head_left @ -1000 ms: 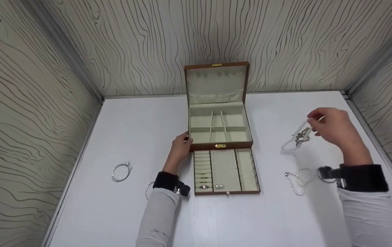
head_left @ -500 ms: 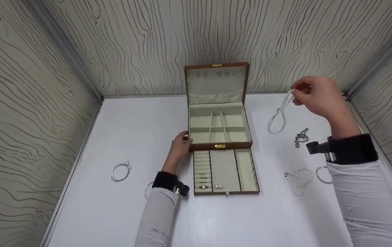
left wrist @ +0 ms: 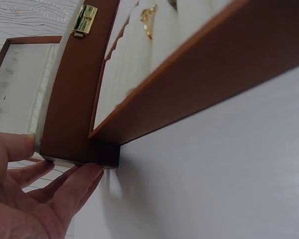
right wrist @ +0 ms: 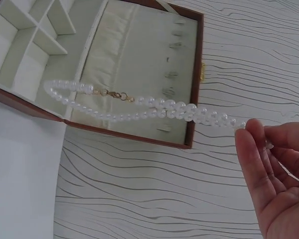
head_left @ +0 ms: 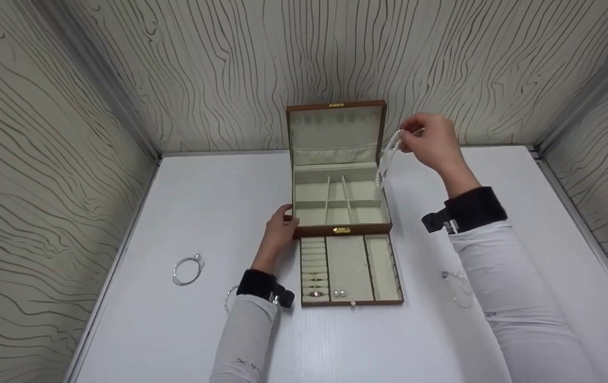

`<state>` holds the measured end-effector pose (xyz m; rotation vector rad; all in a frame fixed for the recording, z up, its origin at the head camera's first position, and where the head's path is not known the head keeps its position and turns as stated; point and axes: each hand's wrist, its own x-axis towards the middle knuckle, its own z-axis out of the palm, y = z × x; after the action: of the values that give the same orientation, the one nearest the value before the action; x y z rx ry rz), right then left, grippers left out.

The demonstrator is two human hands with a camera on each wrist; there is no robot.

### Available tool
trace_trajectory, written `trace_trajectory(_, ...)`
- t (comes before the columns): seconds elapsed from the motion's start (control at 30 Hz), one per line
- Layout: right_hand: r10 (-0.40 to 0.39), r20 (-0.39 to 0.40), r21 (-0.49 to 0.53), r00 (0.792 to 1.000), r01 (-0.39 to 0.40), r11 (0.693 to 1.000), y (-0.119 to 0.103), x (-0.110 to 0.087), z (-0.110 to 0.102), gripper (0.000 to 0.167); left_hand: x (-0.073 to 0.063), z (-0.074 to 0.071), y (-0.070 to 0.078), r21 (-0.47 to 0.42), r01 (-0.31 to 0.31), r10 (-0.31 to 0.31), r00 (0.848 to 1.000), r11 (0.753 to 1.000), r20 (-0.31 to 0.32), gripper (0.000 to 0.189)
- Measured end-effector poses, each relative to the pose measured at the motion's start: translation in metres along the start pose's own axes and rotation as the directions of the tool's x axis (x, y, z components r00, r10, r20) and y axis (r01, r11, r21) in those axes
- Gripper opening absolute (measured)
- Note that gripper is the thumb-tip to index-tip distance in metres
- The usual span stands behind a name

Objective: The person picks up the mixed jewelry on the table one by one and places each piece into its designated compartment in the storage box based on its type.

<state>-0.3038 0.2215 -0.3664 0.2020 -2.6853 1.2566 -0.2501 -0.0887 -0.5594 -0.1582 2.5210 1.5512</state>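
Note:
A white pearl necklace (head_left: 387, 159) hangs doubled from the thumb and fingers of my right hand (head_left: 431, 142), beside the right edge of the raised lid (head_left: 335, 127). In the right wrist view the necklace (right wrist: 189, 110) shows a gold clasp, and its loop hangs in front of the lid. My left hand (head_left: 278, 231) grips the front left corner of the brown jewelry box (head_left: 314, 232); in the left wrist view its thumb lies on the rim and its fingers press the side. The box's cream compartments hold nothing visible.
The pulled-out drawer (head_left: 335, 304) holds rings (head_left: 315, 293) and pearl earrings (head_left: 339, 293). A silver bangle (head_left: 186, 271) lies at left, another bracelet (head_left: 227, 300) partly under the left sleeve. A beaded strand (head_left: 460, 292) lies beside the right sleeve. Patterned walls enclose the white table.
My right hand has lifted the necklace and carried it left to the lid. A dark chain dropped from it onto the table and is now hidden by the arm. The left hand stays put.

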Motion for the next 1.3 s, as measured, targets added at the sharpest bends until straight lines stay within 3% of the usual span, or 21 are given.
trace_trajectory(0.27, 0.036, 0.011, 0.058, 0.999, -0.036, 0.998, 0.027, 0.013, 0.035, 0.015, 0.000, -0.001, -0.001, -0.011, -0.001, 0.001, 1.000, 1.000, 0.002, 0.049)
trace_trajectory(0.43, 0.082, -0.001, 0.156, 0.997, -0.081, 0.984, 0.043, 0.012, 0.058, 0.016, 0.001, -0.002, -0.001, -0.022, -0.004, 0.004, 1.000, 1.000, 0.003, 0.049)
trace_trajectory(0.53, 0.098, 0.014, 0.157, 0.995, -0.099, 0.983, 0.051, 0.009, 0.071, 0.015, 0.000, -0.001, 0.000, -0.025, -0.008, 0.008, 1.000, 1.000, 0.004, 0.049)
trace_trajectory(0.87, 0.047, -0.041, -0.109, 0.998, -0.052, 0.993, 0.081, -0.007, 0.098, 0.016, -0.003, 0.001, 0.004, -0.050, -0.009, 0.009, 1.000, 0.999, 0.007, 0.050)
trace_trajectory(1.07, -0.038, 0.033, -0.185, 0.999, 0.043, 0.982, 0.099, -0.015, 0.111, 0.014, -0.002, 0.001, 0.000, -0.075, 0.010, -0.009, 1.000, 0.997, 0.014, 0.050)
trace_trajectory(1.3, -0.080, 0.049, -0.271, 0.996, 0.090, 0.958, 0.104, -0.019, 0.118, 0.015, 0.000, 0.001, 0.001, -0.082, 0.004, -0.002, 1.000, 0.997, 0.023, 0.050)
